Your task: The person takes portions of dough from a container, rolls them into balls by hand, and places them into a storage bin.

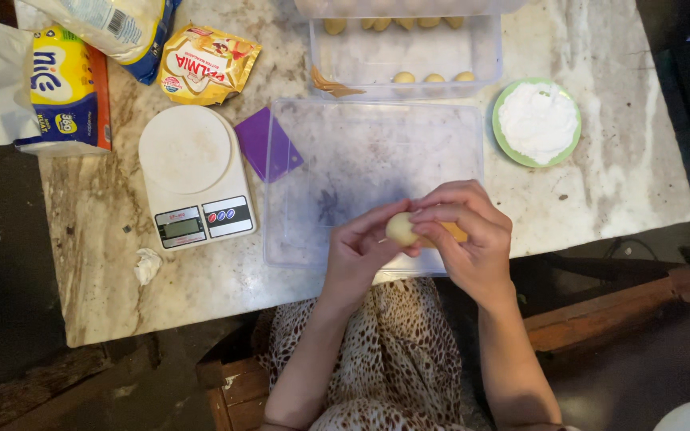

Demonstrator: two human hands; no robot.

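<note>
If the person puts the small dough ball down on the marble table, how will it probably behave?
The dough ball looks round and smooth, so it may roll a little. It is pinched between the left hand and right hand, so it is probably soft and would dent easily. It seems light for its size.

Both hands, left hand (354,254) and right hand (469,239), pinch a pale dough ball (400,229) over a clear plastic tray (361,152), white kitchen scale (193,175) and purple scraper (268,144) just left of it.

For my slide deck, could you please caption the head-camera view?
Left hand and right hand shape a dough ball over a clear tray, beside a kitchen scale.
</note>
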